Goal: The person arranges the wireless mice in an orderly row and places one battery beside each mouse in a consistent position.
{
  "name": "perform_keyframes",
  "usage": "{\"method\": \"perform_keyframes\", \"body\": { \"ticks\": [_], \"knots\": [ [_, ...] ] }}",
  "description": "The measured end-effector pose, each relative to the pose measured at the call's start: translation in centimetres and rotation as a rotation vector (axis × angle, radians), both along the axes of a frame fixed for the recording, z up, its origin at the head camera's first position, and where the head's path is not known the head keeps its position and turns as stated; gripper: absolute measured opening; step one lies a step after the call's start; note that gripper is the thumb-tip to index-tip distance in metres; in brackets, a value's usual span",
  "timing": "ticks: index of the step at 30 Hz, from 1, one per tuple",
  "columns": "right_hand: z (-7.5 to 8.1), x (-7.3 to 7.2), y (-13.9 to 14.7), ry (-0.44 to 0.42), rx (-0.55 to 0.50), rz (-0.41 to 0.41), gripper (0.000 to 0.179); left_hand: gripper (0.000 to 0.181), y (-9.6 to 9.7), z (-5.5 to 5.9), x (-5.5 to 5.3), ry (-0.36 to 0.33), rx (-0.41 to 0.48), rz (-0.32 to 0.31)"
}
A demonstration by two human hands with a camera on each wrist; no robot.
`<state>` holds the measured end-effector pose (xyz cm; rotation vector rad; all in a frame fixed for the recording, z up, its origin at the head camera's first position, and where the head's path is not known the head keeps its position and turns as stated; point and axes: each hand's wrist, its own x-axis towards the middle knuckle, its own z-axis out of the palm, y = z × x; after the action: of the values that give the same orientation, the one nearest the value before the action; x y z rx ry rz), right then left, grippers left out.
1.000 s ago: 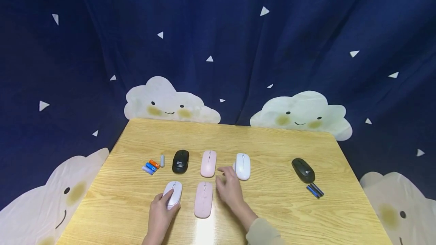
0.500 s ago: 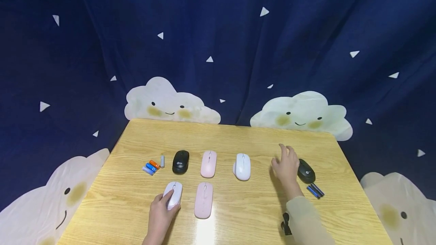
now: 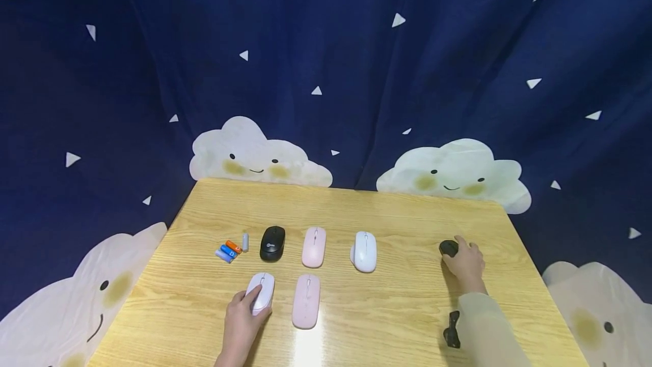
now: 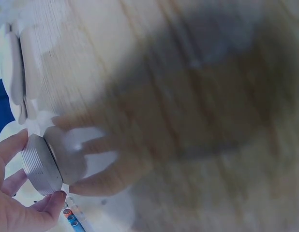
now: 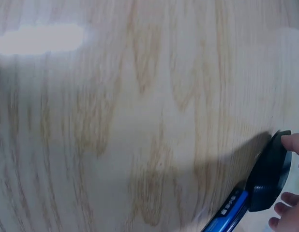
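Note:
My left hand grips a white computer mouse near the table's front, thumb on one side and fingers on the other. In the left wrist view that mouse shows its ribbed side between the fingertips. At the right, my right hand holds a black mouse on the table and covers most of it in the head view. The right wrist view has the thumb and fingers on either side of this black mouse. Blue-and-black batteries lie against its end; the hand hides them from the head view.
On the wooden table stand a black mouse, a pink mouse, another pink mouse and a white mouse. Several batteries lie at the left. A dark blue curtain hangs behind.
My right hand has moved right from beside the middle white mouse to the black mouse at the right and taken hold of it. My left hand stays on its white mouse.

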<state>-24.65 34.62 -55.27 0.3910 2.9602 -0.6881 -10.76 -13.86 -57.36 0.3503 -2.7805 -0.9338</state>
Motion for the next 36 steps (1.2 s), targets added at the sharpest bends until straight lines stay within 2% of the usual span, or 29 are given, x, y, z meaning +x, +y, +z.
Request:
{"method": "perform_keyframes", "body": {
  "ticks": [9, 22, 29, 36],
  "knots": [
    [-0.1, 0.5, 0.3, -0.064, -0.035, 0.029, 0.064, 0.052, 0.0, 0.0, 0.0, 0.009, -0.007, -0.004],
    [-0.7, 0.5, 0.7, -0.017, -0.036, 0.056, 0.062, 0.052, 0.1, 0.2, 0.0, -0.021, -0.013, 0.002],
    [-0.9, 0.6, 1.1, 0.095, -0.108, 0.064, 0.063, 0.053, 0.3, 0.1, -0.1, -0.023, -0.008, 0.012],
    [0.6, 0.5, -0.4, 0.234, -0.211, -0.017, 0.065, 0.053, 0.2, 0.1, -0.1, -0.034, -0.009, 0.008]
  ]
}}
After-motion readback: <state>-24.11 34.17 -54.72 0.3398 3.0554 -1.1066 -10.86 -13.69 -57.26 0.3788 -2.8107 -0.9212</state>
